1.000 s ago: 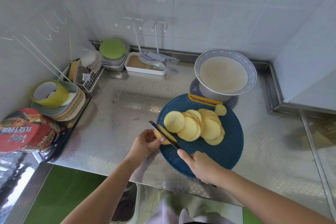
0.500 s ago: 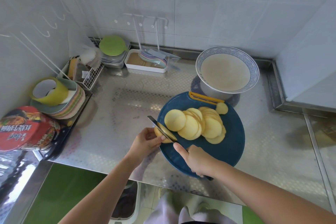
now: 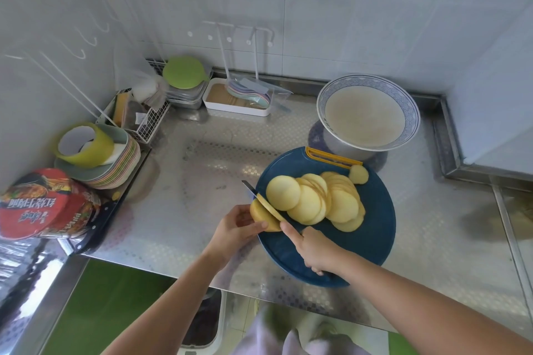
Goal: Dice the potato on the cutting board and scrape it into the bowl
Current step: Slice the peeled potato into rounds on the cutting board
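Head view: potato [image 3: 260,214] within left hand [image 3: 232,229]

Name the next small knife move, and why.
Probably press the dark knife down through the yellow potato stub: its blade lies across it, the left hand pinches it at the edge of the round blue cutting board, the right hand grips the handle.

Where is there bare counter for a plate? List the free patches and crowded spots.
Free: the steel counter between the plate stack, the white tray and the cutting board; also the stretch right of the cutting board, in front of the bowl. Crowded: the left back corner, with wire basket, plate stack and noodle packet.
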Demonstrator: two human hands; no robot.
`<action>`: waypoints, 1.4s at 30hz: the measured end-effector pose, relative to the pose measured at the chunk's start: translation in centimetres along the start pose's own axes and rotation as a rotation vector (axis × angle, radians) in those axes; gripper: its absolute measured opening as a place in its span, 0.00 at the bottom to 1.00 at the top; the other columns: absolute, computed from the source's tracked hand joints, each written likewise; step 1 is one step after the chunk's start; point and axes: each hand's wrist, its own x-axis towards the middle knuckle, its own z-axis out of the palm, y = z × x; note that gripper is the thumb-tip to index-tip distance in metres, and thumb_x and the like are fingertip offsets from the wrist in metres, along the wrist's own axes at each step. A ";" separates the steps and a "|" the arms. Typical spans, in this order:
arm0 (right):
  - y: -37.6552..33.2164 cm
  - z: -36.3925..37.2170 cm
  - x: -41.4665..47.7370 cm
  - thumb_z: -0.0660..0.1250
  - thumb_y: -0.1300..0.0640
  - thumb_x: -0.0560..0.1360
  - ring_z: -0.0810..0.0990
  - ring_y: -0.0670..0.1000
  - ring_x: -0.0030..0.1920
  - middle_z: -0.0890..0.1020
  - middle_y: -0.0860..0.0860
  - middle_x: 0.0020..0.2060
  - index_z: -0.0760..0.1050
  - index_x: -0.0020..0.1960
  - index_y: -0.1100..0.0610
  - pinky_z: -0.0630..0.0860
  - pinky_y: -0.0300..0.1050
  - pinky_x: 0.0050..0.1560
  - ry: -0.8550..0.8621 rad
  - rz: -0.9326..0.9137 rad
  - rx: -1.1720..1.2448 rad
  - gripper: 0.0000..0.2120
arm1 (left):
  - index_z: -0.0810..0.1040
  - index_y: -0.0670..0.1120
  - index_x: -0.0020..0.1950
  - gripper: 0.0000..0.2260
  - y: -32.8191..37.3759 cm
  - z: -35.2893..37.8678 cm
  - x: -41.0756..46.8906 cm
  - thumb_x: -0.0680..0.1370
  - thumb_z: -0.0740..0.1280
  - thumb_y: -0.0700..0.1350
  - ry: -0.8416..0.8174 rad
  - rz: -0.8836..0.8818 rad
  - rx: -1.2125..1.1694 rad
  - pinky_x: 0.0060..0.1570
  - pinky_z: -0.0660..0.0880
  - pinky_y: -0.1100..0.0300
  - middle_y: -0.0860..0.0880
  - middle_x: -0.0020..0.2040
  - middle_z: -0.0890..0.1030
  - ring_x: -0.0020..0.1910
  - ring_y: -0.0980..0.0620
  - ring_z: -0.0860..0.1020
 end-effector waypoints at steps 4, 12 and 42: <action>0.1 -0.7 0.2 0.48 0.26 0.75 0.59 0.49 0.21 0.61 0.51 0.24 0.59 0.34 0.55 0.61 0.40 0.24 -0.083 0.036 0.251 0.32 | 0.74 0.42 0.60 0.25 -0.7 -0.4 -0.4 0.65 0.78 0.40 -0.004 -0.008 -0.038 0.48 0.79 0.59 0.40 0.55 0.81 0.52 0.46 0.82; 1.8 -2.9 -0.5 0.49 0.27 0.76 0.56 0.48 0.22 0.60 0.50 0.23 0.61 0.30 0.55 0.57 0.40 0.24 -0.314 0.037 0.644 0.33 | 0.73 0.37 0.60 0.15 -0.7 -0.1 -1.5 0.74 0.67 0.30 0.042 -0.003 -0.091 0.38 0.78 0.65 0.40 0.51 0.80 0.41 0.53 0.84; 1.4 -2.2 -4.3 0.52 0.27 0.75 0.61 0.48 0.19 0.63 0.49 0.20 0.61 0.31 0.56 0.63 0.41 0.25 -0.019 -0.154 0.290 0.33 | 0.72 0.37 0.60 0.23 1.3 2.2 0.8 0.69 0.76 0.43 0.213 -0.004 -0.005 0.35 0.80 0.58 0.38 0.53 0.79 0.34 0.49 0.79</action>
